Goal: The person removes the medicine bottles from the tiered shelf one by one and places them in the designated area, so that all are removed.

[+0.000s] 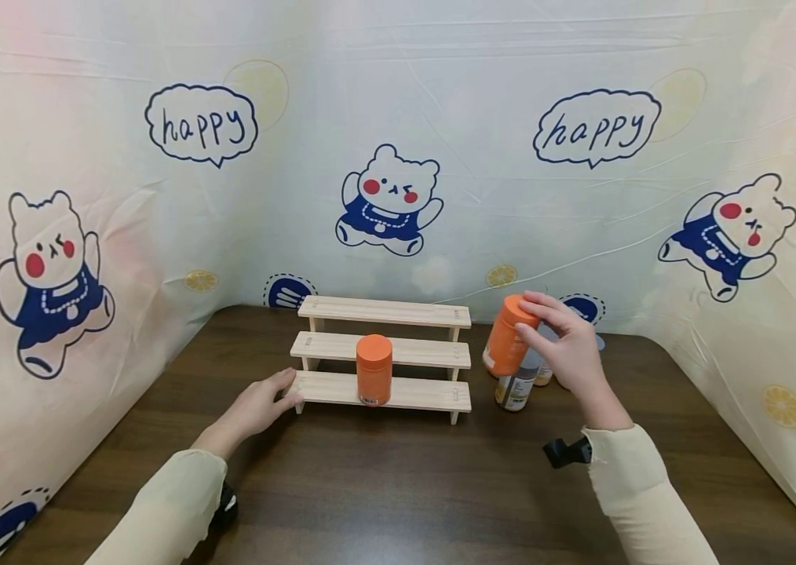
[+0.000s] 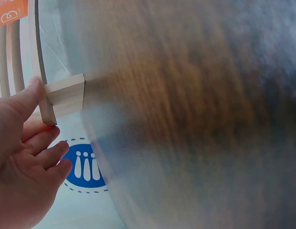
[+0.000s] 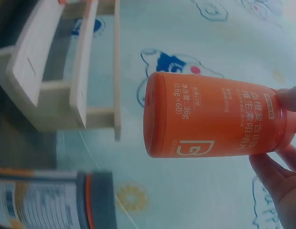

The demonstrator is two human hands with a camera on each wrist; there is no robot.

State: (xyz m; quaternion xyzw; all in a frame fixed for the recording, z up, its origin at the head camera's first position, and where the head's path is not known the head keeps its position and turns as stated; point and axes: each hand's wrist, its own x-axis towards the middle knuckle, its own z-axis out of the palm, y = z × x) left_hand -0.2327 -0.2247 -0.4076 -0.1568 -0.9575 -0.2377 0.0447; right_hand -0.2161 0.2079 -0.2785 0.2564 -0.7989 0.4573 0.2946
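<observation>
A three-tier wooden shelf (image 1: 433,392) stands mid-table, an orange bottle (image 1: 374,373) upright on its lowest step. My left hand (image 1: 257,406) pinches the left end of that step between thumb and fingers, as the left wrist view shows closely. To the right of the shelf my right hand (image 1: 567,341) holds a second orange bottle (image 3: 210,117) by its cap end, lifted and tilted. Below it stands a grey-capped supplement bottle (image 1: 513,391) with a white label, partly covered by the held one in the head view.
Behind the grey-capped bottle are more bottles (image 1: 543,373), mostly hidden by my right hand. A dark wooden table (image 1: 398,486) carries everything. Printed cloth (image 1: 483,204) with bears and lettering hangs around its back and sides.
</observation>
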